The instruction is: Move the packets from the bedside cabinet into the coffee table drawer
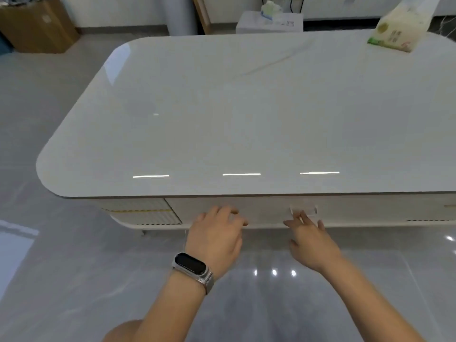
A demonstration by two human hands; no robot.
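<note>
A glossy white coffee table [246, 114] fills the view. Its drawer front [266, 209] lies flush under the near edge, with a pale handle [304, 210] in the middle. My right hand [312, 239] reaches up to that handle, its straight fingertips touching it from below. My left hand [217, 233], with a smartwatch on the wrist, rests its loosely curled fingers against the drawer front to the left of the handle. A yellow-white packet [399, 28] with green print lies on the far right corner of the tabletop. The bedside cabinet is out of sight.
A cardboard box [37, 25] stands on the floor at the far left. Behind the table stands a white box [270, 23] with a tissue pack on it. Glossy grey tile floor surrounds the table. My knee [123, 332] shows at the bottom.
</note>
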